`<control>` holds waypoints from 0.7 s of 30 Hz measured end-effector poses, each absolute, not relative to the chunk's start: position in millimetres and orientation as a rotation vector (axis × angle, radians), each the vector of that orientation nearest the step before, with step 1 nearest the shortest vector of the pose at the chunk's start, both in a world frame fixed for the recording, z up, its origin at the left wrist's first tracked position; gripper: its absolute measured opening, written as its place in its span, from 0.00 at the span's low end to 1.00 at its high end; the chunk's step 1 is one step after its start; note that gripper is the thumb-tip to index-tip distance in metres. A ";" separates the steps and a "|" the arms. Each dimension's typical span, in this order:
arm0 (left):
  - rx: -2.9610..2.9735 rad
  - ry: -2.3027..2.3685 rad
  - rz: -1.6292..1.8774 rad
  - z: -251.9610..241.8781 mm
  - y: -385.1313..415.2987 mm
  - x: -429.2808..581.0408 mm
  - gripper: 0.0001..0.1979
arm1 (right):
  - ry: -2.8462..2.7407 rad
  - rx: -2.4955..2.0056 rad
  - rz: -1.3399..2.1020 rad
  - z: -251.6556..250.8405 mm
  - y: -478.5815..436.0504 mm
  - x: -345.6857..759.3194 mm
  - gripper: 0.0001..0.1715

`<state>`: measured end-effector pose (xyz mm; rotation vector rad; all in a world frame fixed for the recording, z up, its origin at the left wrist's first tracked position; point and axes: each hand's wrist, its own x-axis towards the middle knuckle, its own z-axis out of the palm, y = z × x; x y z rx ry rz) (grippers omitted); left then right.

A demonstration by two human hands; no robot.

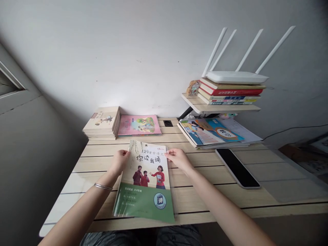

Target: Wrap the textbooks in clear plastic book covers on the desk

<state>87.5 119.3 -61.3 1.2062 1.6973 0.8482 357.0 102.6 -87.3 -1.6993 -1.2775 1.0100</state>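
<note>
A poetry book [146, 181] with a cream and green cover and three pictured figures lies flat on the wooden desk [205, 201] in front of me. My left hand [120, 161] grips its upper left edge, a silver bangle on that wrist. My right hand [178, 158] pinches the upper right corner. Both hands rest at the book's far end.
A stack of books [102, 123] and a pink book [139, 125] lie at the back left. Colourful booklets [210, 132] sit at the back right under a small shelf [220, 108] carrying books and a white router [235, 77]. A black phone [237, 167] lies to the right.
</note>
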 end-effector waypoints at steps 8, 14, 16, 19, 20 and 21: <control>1.128 1.646 0.954 -67.8 122.2 91.6 0.13 | -1.190 -1.727 1.094 -75.0 98.0 347.4 0.07; 1.133 1.655 0.994 -73.6 123.5 91.0 0.11 | -1.228 -1.747 1.088 -76.5 85.1 348.1 0.11; 1.141 1.676 1.002 -75.5 124.0 90.4 0.09 | -1.194 -1.735 1.088 -76.8 82.9 347.5 0.12; 1.147 1.703 1.015 -76.6 124.0 90.4 0.09 | -1.109 -1.698 1.113 -77.8 82.0 346.0 0.11; 1.149 1.710 1.020 -76.7 124.0 90.8 0.09 | -1.090 -1.686 1.115 -78.9 82.3 345.7 0.11; 1.152 1.717 1.024 -76.8 124.1 91.2 0.09 | -1.077 -1.678 1.112 -80.6 82.9 345.7 0.11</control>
